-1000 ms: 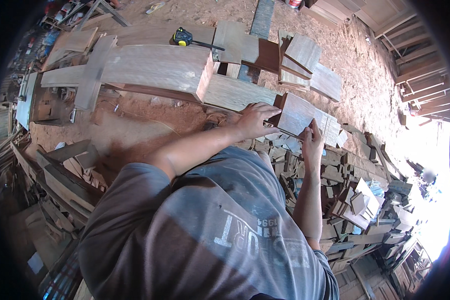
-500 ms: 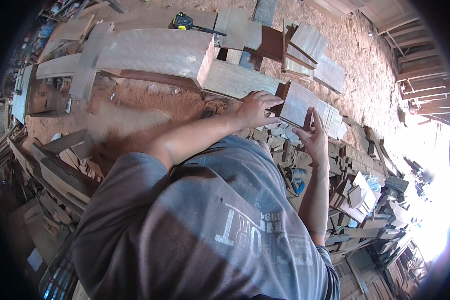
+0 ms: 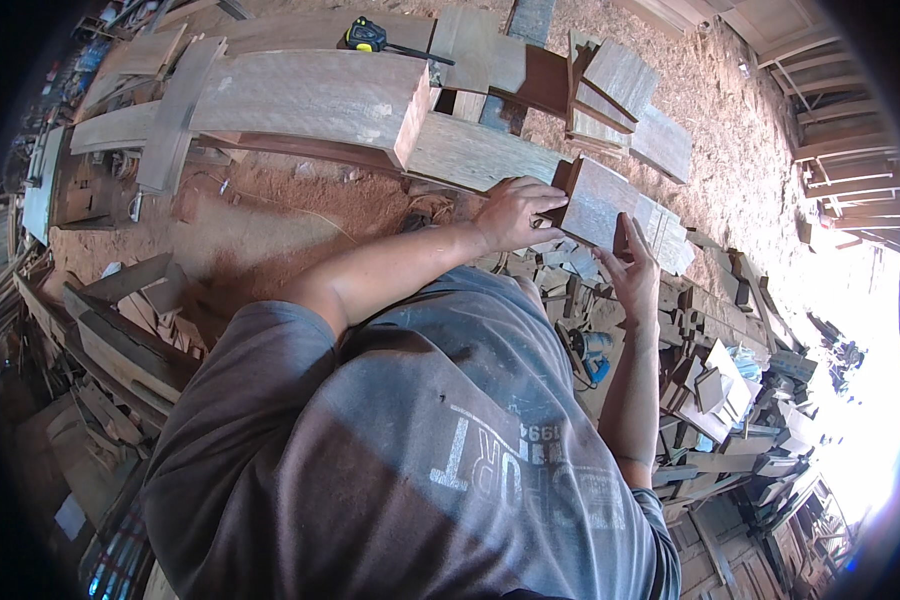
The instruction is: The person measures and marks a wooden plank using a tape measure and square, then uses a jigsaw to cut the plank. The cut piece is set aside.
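Note:
Just above my torso, my left hand (image 3: 518, 214) is closed on the left end of a short stacked pair of wooden boards (image 3: 597, 200), pale on top with a dark reddish end piece. My right hand (image 3: 630, 260) holds the near right edge, index and middle fingers long against the board, thumb bent at the edge. A long pale board (image 3: 480, 152) runs leftward beside them. Beyond it lies a pale box-like plank piece (image 3: 310, 105), with a black and yellow tape measure (image 3: 365, 36) on boards behind it.
More stacked boards (image 3: 610, 95) lie at the back on the dirt ground (image 3: 720, 120). Wood offcuts (image 3: 710, 400) are heaped at my right, near a blue power tool (image 3: 590, 355). Broken timber (image 3: 120, 330) lies at my left. Wooden frames (image 3: 840, 150) stand at the far right.
My right hand has slid slightly right, its fingers straightened against the board. Both hands and the boards sit a little higher in the picture, as the whole view has shifted.

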Demonstrator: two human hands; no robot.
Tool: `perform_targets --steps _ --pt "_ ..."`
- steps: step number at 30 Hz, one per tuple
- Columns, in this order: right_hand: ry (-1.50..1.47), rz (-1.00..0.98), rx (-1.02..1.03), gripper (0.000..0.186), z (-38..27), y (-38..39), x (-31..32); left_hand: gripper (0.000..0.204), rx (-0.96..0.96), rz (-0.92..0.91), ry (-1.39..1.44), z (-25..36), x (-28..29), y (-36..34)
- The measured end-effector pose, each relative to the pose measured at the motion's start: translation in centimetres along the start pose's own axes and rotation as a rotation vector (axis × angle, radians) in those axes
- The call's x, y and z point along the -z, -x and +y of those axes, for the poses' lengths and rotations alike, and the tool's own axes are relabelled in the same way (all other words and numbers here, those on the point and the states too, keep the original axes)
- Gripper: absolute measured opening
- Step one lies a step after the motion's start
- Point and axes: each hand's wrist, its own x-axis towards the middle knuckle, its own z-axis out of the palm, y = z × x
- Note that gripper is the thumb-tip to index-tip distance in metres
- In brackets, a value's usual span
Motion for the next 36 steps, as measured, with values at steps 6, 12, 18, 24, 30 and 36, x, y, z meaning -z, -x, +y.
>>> perform_targets --steps 6,12,18,24,30,36 --pt "-0.085 -0.011 -0.067 0.077 -0.3 0.2 0.2 0.055 -0.01 0.01 -0.021 0.4 0.3 0.1" --pt "-0.06 -0.002 -0.022 0.078 0.2 0.2 -0.1 0.052 -0.026 0.02 -0.032 0.3 0.2 0.1" --pt "0.072 0.045 0.066 0.083 1.5 0.4 -0.7 0.052 -0.035 0.051 -0.037 0.3 -0.1 0.2" --pt "0.128 0.049 0.07 0.084 2.0 0.4 -0.8 0.051 -0.007 0.042 -0.013 0.4 -0.1 0.1" --pt "0.063 0.056 0.052 0.085 1.7 0.3 -0.8 0.059 0.023 0.007 0.001 0.5 0.1 0.1" --pt "-0.073 0.062 -0.039 0.092 0.9 0.5 -0.6 0.061 0.037 -0.001 0.011 0.5 0.2 0.0"
